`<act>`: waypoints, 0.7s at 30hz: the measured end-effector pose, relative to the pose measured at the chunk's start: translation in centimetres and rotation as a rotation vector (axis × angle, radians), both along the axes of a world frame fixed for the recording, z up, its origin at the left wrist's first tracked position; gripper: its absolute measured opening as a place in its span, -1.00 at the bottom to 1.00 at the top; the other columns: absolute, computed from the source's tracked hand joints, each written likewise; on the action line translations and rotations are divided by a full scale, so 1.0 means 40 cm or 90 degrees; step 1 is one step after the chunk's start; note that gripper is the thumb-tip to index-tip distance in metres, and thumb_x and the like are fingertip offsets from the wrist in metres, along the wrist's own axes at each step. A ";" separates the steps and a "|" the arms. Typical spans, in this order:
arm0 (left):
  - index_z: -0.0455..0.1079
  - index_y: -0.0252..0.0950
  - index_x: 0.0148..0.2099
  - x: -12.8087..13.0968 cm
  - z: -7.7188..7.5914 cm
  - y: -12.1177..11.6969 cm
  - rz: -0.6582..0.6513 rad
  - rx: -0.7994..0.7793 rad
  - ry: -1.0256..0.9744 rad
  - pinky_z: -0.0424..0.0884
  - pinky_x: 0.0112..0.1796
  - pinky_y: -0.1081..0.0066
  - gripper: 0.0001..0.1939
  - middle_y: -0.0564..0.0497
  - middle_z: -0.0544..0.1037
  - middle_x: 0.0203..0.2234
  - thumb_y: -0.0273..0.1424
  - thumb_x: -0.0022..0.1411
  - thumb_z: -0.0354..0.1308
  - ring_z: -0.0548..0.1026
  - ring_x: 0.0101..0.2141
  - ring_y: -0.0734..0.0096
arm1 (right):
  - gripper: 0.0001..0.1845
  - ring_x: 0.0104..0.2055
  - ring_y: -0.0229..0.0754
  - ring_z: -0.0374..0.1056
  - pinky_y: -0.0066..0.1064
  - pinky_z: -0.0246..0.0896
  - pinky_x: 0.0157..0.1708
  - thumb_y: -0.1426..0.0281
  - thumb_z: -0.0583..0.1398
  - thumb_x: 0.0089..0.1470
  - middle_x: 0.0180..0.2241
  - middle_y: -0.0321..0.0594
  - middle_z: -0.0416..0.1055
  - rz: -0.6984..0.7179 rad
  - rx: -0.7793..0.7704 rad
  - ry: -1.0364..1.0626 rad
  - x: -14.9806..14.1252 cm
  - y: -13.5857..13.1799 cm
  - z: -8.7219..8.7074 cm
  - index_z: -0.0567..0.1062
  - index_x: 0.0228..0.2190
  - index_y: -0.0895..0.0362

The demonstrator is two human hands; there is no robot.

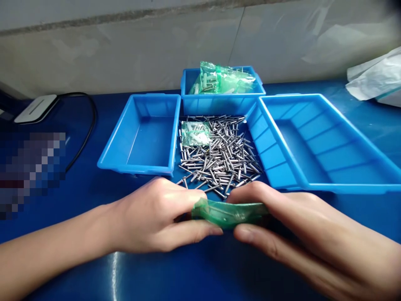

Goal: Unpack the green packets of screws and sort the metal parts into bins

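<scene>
Blue tabletop (94, 267), green packet (232, 213) between both hands (156, 217)

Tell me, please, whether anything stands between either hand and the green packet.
Nothing visible does: the left hand and right hand hold opposite ends of the green packet, and the loose screws lie beyond it.

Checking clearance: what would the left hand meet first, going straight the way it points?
Beyond the green packet it holds, the left hand likely meets the right hand; depth unclear.

Dim, uneven light, a white glare streak (114, 274) on the blue tabletop (194, 276), soft edges
</scene>
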State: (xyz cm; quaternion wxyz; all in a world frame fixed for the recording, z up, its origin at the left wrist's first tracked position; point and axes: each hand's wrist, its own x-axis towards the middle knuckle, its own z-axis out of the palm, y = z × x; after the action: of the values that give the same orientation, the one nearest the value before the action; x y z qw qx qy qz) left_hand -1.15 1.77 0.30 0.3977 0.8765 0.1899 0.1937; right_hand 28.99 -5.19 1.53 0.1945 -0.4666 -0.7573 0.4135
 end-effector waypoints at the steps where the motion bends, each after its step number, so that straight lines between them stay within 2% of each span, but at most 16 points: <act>1: 0.60 -0.21 -0.08 -0.001 0.001 0.001 0.000 -0.001 0.008 0.40 -0.35 0.50 -0.64 0.17 0.64 -0.41 -0.35 0.94 0.22 0.55 -0.49 0.48 | -0.59 -0.23 -0.06 0.82 -0.46 0.69 -0.34 -0.20 0.24 0.78 -0.11 -0.35 0.87 -0.004 -0.001 -0.006 0.002 -0.003 -0.003 0.75 0.10 -0.26; 3: 0.63 -0.19 -0.03 -0.007 0.004 0.002 0.005 0.003 0.037 0.48 -0.29 0.50 -0.69 0.16 0.68 -0.38 -0.33 0.94 0.25 0.63 -0.44 0.44 | -0.68 -0.24 -0.09 0.83 -0.46 0.75 -0.26 -0.11 0.27 0.78 -0.09 -0.41 0.87 -0.022 0.012 -0.011 0.007 -0.012 -0.014 0.67 0.33 -0.36; 5: 0.64 -0.18 0.02 -0.014 0.006 0.002 0.002 0.008 0.046 0.52 -0.25 0.50 -0.73 0.15 0.71 -0.35 -0.31 0.94 0.28 0.68 -0.41 0.41 | -0.58 -0.26 -0.11 0.84 -0.47 0.77 -0.26 -0.06 0.27 0.79 -0.10 -0.43 0.84 -0.041 0.042 -0.013 0.011 -0.020 -0.026 0.52 0.50 -0.45; 6: 0.64 -0.18 0.03 -0.017 0.006 0.002 0.001 0.012 0.047 0.52 -0.25 0.51 -0.74 0.15 0.71 -0.35 -0.30 0.95 0.28 0.69 -0.41 0.41 | -0.55 -0.31 -0.13 0.82 -0.49 0.74 -0.31 -0.07 0.26 0.80 -0.15 -0.44 0.82 -0.047 0.061 -0.011 0.012 -0.022 -0.031 0.48 0.54 -0.47; 9: 0.63 -0.17 0.04 -0.019 0.006 0.003 -0.001 0.025 0.044 0.47 -0.30 0.52 -0.75 0.20 0.65 -0.41 -0.30 0.96 0.27 0.65 -0.46 0.44 | -0.54 -0.48 -0.18 0.71 -0.56 0.62 -0.47 -0.12 0.24 0.82 -0.32 -0.47 0.71 -0.047 0.096 0.001 0.012 -0.017 -0.033 0.50 0.55 -0.45; 14: 0.66 -0.18 0.06 -0.015 0.006 0.003 -0.007 0.024 0.037 0.48 -0.30 0.50 -0.74 0.18 0.68 -0.42 -0.33 0.96 0.25 0.66 -0.47 0.42 | -0.66 -0.45 -0.24 0.75 -0.62 0.57 -0.46 -0.08 0.25 0.83 -0.28 -0.50 0.80 -0.028 0.095 -0.001 0.009 -0.006 -0.012 0.62 0.44 -0.46; 17: 0.63 -0.19 0.03 -0.017 0.006 0.003 -0.006 0.034 0.042 0.49 -0.29 0.50 -0.73 0.17 0.70 -0.40 -0.31 0.96 0.26 0.69 -0.45 0.43 | -0.57 -0.45 -0.08 0.75 -0.44 0.62 -0.48 -0.15 0.34 0.72 -0.33 -0.38 0.77 -0.067 0.075 -0.037 0.007 -0.013 -0.014 0.72 0.37 -0.29; 21: 0.62 -0.20 0.00 -0.020 0.006 0.003 -0.013 0.032 0.041 0.52 -0.28 0.51 -0.71 0.16 0.72 -0.39 -0.31 0.96 0.28 0.73 -0.44 0.42 | -0.43 -0.28 0.13 0.83 -0.28 0.72 -0.38 -0.19 0.48 0.54 -0.28 -0.25 0.79 -0.116 0.072 -0.062 -0.002 -0.022 -0.031 0.75 0.35 -0.19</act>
State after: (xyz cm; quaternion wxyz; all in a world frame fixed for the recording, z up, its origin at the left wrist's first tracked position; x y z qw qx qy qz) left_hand -1.96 1.88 0.54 0.3714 0.8938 0.1888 0.1656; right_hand 28.93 -6.06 0.30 0.2205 -0.5413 -0.7423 0.3275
